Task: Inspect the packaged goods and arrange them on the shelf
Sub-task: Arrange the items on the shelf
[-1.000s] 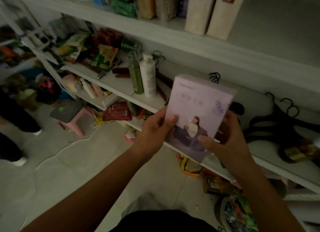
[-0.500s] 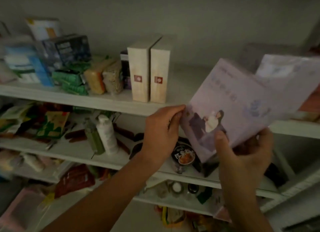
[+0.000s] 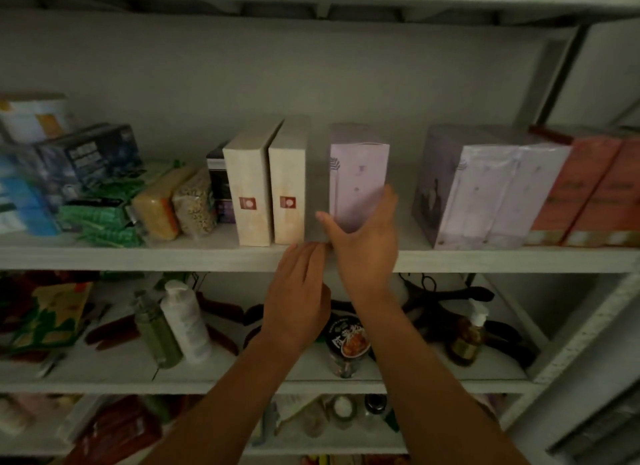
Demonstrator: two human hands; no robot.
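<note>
The lilac box (image 3: 358, 173) stands upright at frame centre on the shelf (image 3: 138, 256). My right hand (image 3: 363, 246) pinches its lower sides, thumb opposite fingers. My left hand (image 3: 298, 301), fingers straight, touches the shelf edge. The box seems light, stiff and slick, so I hold it by the edges.

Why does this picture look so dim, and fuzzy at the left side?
Head view: the light is weak and flat, with no glare; the blue plastic packets at far left are smeared, while the pale lilac cardboard box mid-shelf reads fairly sharp.
</note>
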